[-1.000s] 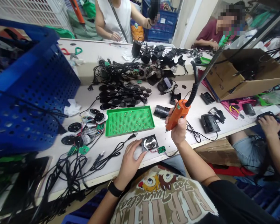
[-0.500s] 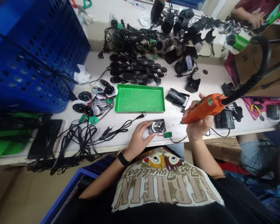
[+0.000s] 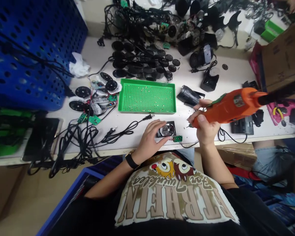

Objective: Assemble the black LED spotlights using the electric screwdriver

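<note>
Head view: my right hand (image 3: 206,128) grips the orange electric screwdriver (image 3: 232,105) tightly; my open left hand (image 3: 148,138) presses the black square plate (image 3: 165,130) steady, which works well.

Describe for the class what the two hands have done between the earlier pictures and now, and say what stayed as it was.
The right hand has tipped the orange electric screwdriver from steeply tilted to nearly level, its tip now pointing left toward the black-framed metal disc. The left hand has moved further onto that disc's frame. Nothing was let go. The green circuit board and green perforated tray stayed in place.
</note>
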A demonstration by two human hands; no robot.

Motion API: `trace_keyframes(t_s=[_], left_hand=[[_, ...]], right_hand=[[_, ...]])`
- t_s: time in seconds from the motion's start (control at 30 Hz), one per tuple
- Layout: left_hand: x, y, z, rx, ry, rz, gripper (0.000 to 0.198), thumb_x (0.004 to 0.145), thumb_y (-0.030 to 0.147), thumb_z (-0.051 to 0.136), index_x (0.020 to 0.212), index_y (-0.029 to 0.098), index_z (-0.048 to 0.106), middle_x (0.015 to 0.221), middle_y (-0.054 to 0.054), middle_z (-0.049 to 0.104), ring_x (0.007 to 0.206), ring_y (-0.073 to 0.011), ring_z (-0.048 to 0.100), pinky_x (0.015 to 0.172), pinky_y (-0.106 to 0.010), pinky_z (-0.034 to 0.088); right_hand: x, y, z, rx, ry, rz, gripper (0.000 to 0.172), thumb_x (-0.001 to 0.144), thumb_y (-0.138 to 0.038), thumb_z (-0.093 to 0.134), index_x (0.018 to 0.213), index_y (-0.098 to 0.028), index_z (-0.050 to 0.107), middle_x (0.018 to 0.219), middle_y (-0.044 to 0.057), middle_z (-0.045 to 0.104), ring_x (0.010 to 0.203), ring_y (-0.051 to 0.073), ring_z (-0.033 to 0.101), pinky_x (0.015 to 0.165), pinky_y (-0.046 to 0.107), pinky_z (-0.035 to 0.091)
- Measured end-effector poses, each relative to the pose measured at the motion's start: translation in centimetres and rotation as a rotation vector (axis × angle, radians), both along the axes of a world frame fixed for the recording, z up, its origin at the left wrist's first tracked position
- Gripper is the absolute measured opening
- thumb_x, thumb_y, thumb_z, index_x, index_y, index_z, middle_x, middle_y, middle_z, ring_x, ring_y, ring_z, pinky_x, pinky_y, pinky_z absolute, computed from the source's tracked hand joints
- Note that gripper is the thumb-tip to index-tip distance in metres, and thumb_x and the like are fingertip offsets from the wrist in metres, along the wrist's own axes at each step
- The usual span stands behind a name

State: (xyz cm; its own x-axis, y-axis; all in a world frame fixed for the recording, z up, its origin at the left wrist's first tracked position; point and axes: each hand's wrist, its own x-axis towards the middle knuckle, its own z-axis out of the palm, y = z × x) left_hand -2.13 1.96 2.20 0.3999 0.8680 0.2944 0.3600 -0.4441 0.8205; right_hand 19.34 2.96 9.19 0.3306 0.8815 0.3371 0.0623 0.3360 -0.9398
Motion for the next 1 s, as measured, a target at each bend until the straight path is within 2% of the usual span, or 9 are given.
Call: trace_keyframes(t_s=[0.13,0.27,0.57,0.7,0.8,1.0], left_hand=[[0.6,0.0,-0.5,-0.004,-0.010,-0.002,0.053,0.093,0.041,0.077,0.141,0.025,0.058,0.138,-0.012,0.068,0.136,-0.0298,0.060,0.116,-0.057,0.051],[0.9,0.0,-0.9,0.019,-0.040,0.009,0.050,0.094,0.039,0.076,0.139,0.025,0.059,0.136,-0.012,0.069,0.135,-0.0288,0.061,0.115,-0.056,0.051],[0.9,0.2,-1.0,0.025,-0.058,-0.006,0.044,0.095,0.032,0.075,0.136,0.024,0.061,0.134,-0.010,0.071,0.134,-0.0279,0.062,0.115,-0.055,0.051],[0.9,0.2,-1.1,-0.002,-0.062,-0.013,0.046,0.094,0.033,0.076,0.137,0.025,0.062,0.135,-0.010,0.071,0.135,-0.0285,0.061,0.116,-0.057,0.050],[0.9,0.2,-1.2,-0.006,-0.076,-0.008,0.047,0.092,0.030,0.078,0.136,0.025,0.062,0.134,-0.010,0.071,0.135,-0.0281,0.061,0.116,-0.055,0.050],[1.0,0.1,-1.3,-0.028,-0.075,-0.007,0.046,0.094,0.034,0.076,0.136,0.025,0.062,0.135,-0.010,0.071,0.136,-0.0286,0.060,0.117,-0.056,0.049]], right_hand=[[-2.6,0.2,1.1,0.213,0.155,0.000,0.028,0.089,-0.047,0.070,0.107,-0.027,0.068,0.059,-0.009,0.053,0.039,0.010,0.050,0.042,0.026,0.049],[-4.9,0.1,1.4,0.349,0.213,0.084,0.025,0.094,-0.049,0.063,0.110,-0.029,0.066,0.055,-0.010,0.049,0.035,0.010,0.044,0.038,0.026,0.048],[-6.5,0.0,0.2,0.324,0.159,0.033,0.029,0.092,-0.052,0.063,0.112,-0.031,0.058,0.054,-0.012,0.046,0.033,0.011,0.041,0.037,0.027,0.046],[-6.5,0.0,-0.3,0.275,0.127,-0.023,0.033,0.090,-0.059,0.061,0.105,-0.031,0.055,0.051,-0.012,0.043,0.031,0.011,0.037,0.036,0.028,0.043],[-6.5,0.0,-0.6,0.240,0.108,-0.015,0.037,0.089,-0.063,0.062,0.106,-0.031,0.053,0.052,-0.013,0.043,0.032,0.011,0.039,0.037,0.028,0.044],[-6.4,-0.2,-0.9,0.297,0.082,0.071,0.026,0.094,-0.050,0.061,0.113,-0.032,0.055,0.055,-0.011,0.048,0.036,0.012,0.048,0.041,0.028,0.051]])
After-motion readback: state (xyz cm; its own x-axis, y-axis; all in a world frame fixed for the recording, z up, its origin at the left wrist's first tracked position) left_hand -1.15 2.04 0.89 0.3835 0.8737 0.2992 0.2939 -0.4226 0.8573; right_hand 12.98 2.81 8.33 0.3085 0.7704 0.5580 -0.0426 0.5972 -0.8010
